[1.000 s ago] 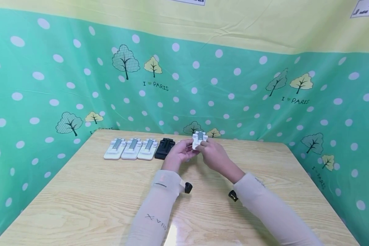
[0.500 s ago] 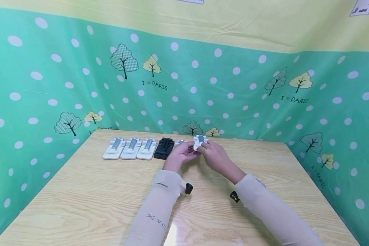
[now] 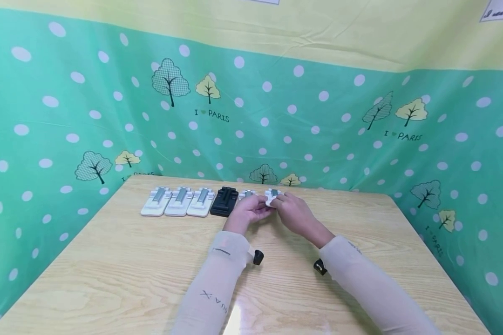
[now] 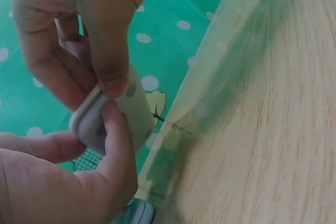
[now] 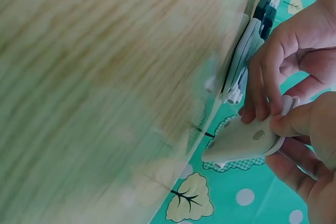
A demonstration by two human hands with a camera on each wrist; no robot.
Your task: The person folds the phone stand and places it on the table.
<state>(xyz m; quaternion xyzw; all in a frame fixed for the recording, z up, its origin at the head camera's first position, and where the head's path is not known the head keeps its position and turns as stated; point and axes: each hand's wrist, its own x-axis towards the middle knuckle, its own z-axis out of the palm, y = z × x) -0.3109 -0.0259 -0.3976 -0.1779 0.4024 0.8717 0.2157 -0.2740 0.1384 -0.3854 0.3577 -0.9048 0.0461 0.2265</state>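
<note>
Both hands are at a white folding phone stand with a grey strip, near the table's back edge. My left hand pinches its left side, thumb on the flat underside in the left wrist view. My right hand pinches the near right corner between thumb and fingers. The right wrist view shows the pale underside of the held stand, with small round pads. Left of it lies another white phone stand, partly hidden behind my left hand. A black phone stand lies beside that one.
Several white phone stands, among them the leftmost stand, lie flat in a row left of the black one. The wooden table meets a green dotted curtain along its back edge. Black wrist cameras sit on both sleeves.
The held phone stand has come down and is tilted flatter, close over the table. Both hands keep their grip, and more of the white stand behind the left hand shows.
</note>
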